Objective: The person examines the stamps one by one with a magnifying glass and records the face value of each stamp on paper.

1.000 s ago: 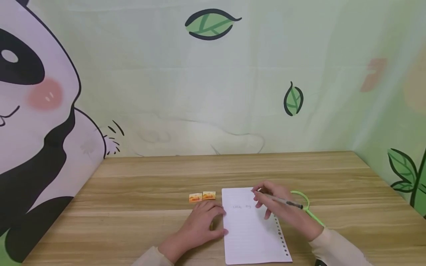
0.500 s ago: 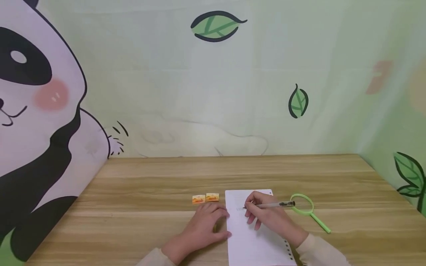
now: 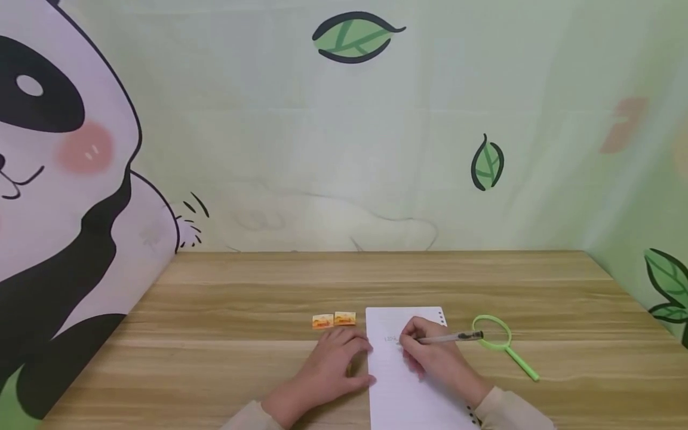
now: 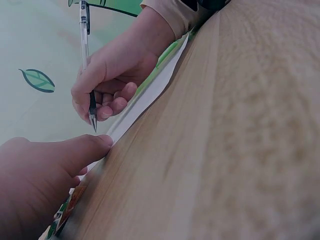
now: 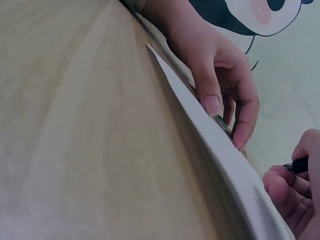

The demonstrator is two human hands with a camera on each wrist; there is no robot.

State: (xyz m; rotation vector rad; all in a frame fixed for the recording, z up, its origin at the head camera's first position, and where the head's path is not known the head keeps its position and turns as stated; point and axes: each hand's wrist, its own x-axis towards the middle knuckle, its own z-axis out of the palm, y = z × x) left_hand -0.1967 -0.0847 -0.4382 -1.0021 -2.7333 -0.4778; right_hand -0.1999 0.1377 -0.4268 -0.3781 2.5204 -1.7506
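A lined sheet of white paper (image 3: pixel 398 394) with punched holes along its right side lies on the wooden table. My right hand (image 3: pixel 432 352) pinches a clear-barrelled gel pen (image 3: pixel 451 337) over the upper part of the sheet, beside faint handwriting (image 3: pixel 389 338). The right fingers partly cover that line. My left hand (image 3: pixel 338 361) rests at the sheet's left edge, thumb and fingertips touching it, fingers loosely bent. In the left wrist view, the pen (image 4: pixel 85 45) points down close to the left thumb. Something small and colourful (image 4: pixel 62 215) shows partly under the left hand.
Two small orange-and-yellow printed cards (image 3: pixel 323 322) lie side by side beyond the left hand. A green-rimmed magnifying glass (image 3: pixel 521 362) lies right of the sheet. Behind the table (image 3: pixel 242 286) hangs a cloth backdrop (image 3: pixel 258 119) with a panda and leaves.
My right hand has moved with the pen from the sheet's upper right down and left to the handwriting, uncovering the magnifying glass. The left hand stays at the sheet's edge; the head view shifts slightly.
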